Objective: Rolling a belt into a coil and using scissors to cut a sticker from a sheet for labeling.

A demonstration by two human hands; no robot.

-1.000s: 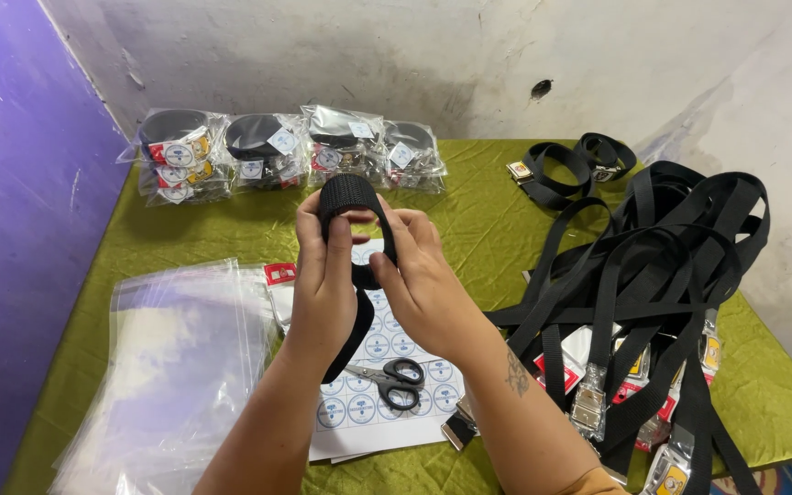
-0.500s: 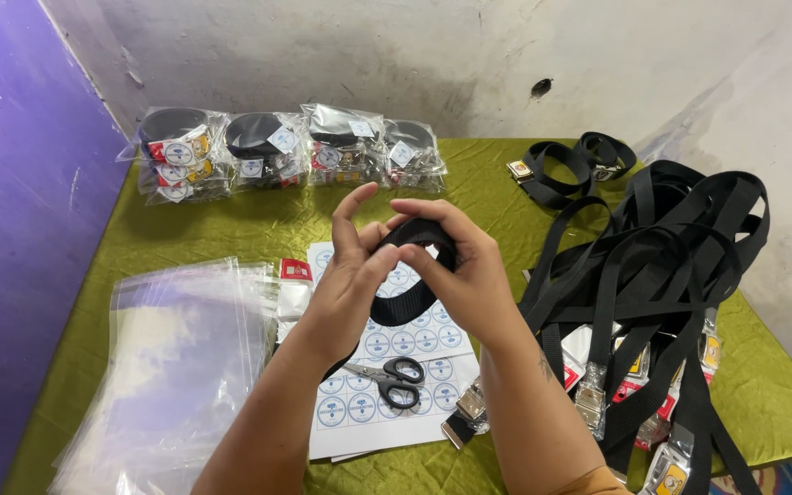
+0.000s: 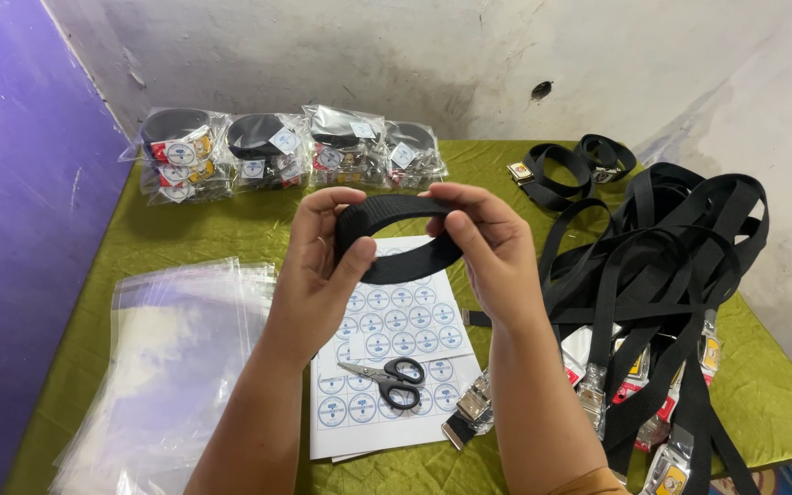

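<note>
Both my hands hold a black webbing belt [image 3: 394,240] coiled into a flat ring, raised above the table. My left hand [image 3: 320,266] grips its left side with the thumb across the front. My right hand [image 3: 490,247] pinches the top right edge of the coil. Below the coil lies a white sheet of round stickers [image 3: 387,367] with black-handled scissors [image 3: 389,379] on it. A metal belt buckle [image 3: 469,417] rests by my right forearm.
Bagged coiled belts [image 3: 277,151] line the back of the green table [image 3: 231,229]. A stack of clear plastic bags [image 3: 162,367] lies at the left. A heap of loose black belts with buckles [image 3: 662,302] fills the right side. A purple wall stands at the left.
The coiled belt has been turned from upright to a wider ring held flatter between both hands. My hands have spread slightly apart and shifted a little to the right.
</note>
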